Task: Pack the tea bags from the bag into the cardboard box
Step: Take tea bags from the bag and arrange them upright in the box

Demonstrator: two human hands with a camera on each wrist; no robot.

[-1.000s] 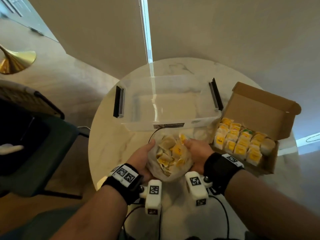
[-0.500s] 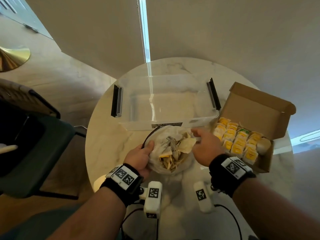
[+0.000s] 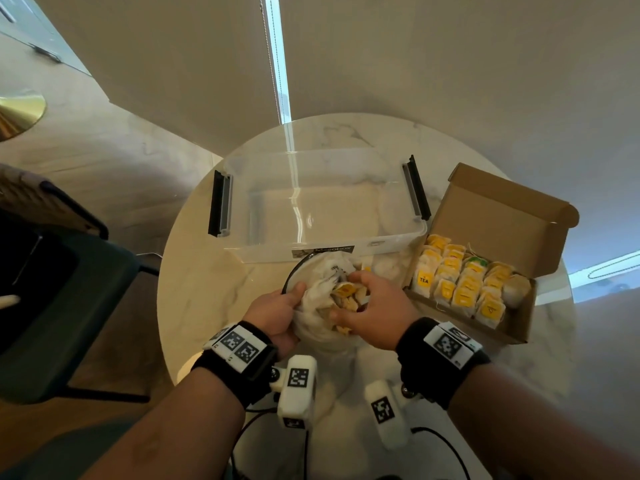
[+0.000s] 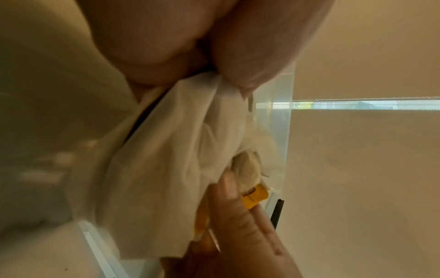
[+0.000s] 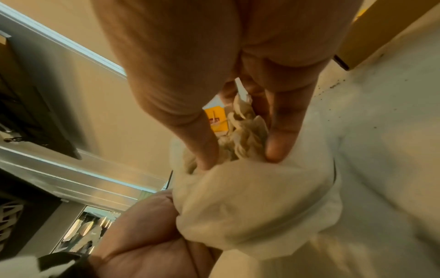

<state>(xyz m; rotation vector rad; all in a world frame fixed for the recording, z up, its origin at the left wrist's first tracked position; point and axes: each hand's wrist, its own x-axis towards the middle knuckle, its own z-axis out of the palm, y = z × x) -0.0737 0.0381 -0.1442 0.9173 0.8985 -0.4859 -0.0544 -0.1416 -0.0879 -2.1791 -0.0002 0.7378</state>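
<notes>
Right in front of you on the tabletop [image 3: 207,289], your right hand [image 3: 372,315] is dipped into the open mouth of the bag [image 3: 318,320], so the tea bags [image 3: 346,294] you're after lie straight below and between your own fingers [image 5: 281,135]; thumb on the near rim, the rest curled down over the far side, closing on the loose heap, though I can't tell whether you've actually got one pinched yet; your left hand [image 3: 277,311] is bunching the white cloth on the left edge, fingers curled tight round a fold of it, which holds the mouth open; the cardboard box [image 3: 491,216] sits off to your right, near but apart from the bag, lid flap standing up at the back, so the right hand is clearly the nearer one for the carry; its long side runs away from you at a slant and the rows inside follow that line, with what looks like space only at the near right end; the tea bags in the bag are a jumble of pale papery pouches with yellow tags [image 4: 256,195] poking out at odd angles, strings likely tangled, so I'd guess a slow lift beats a yank; the clear plastic bin [image 3: 318,202] behind the bag looks empty.
</notes>
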